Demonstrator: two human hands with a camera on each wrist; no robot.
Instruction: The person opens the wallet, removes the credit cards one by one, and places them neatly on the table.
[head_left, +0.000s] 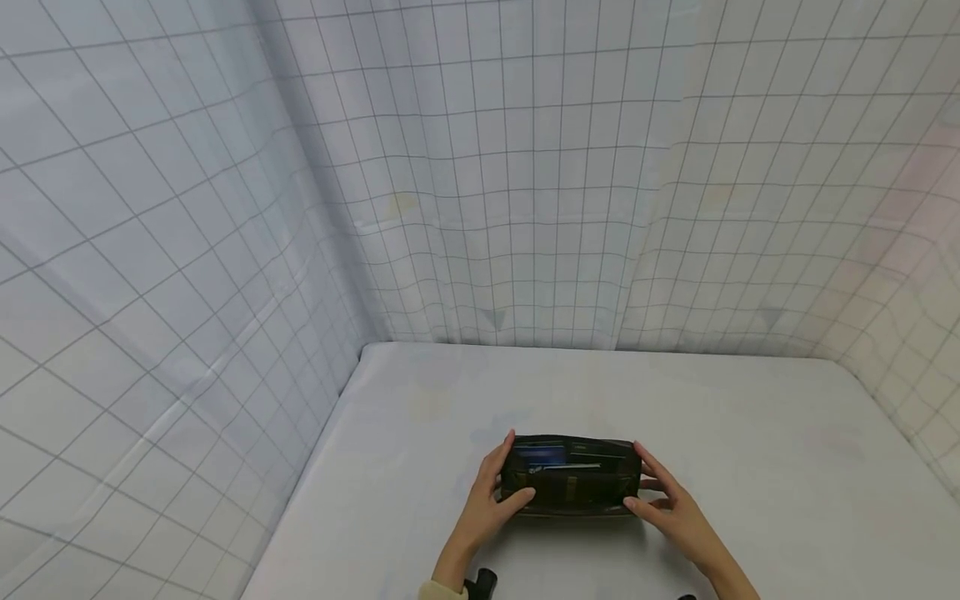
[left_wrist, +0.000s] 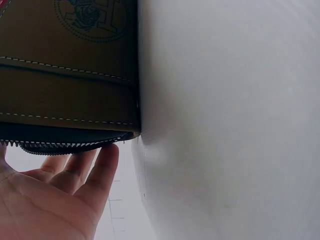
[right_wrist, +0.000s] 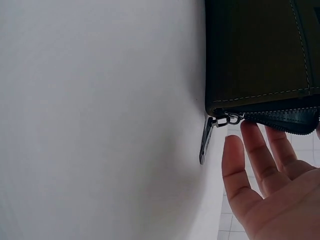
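Observation:
A dark olive-brown zip-around wallet [head_left: 572, 500] stands upright on the white table, its mouth unzipped and spread upward. Inside it show a blue card-like item [head_left: 543, 455] and a pale inner zipper [head_left: 570, 467]. My left hand [head_left: 480, 508] holds the wallet's left end, thumb on the near face and a finger at the far edge. At the other end my right hand [head_left: 678, 510] holds it likewise. White stitching and a stamped round emblem [left_wrist: 92, 17] appear in the left wrist view. In the right wrist view a metal zipper pull [right_wrist: 205, 142] dangles beside my fingertips.
The white-covered table [head_left: 420, 433] stretches around the wallet. White cloth with a dark grid [head_left: 495, 167] hangs behind it and along both sides. A dark device [head_left: 483, 581] sits at the left wrist, by a pale sleeve cuff [head_left: 441, 591].

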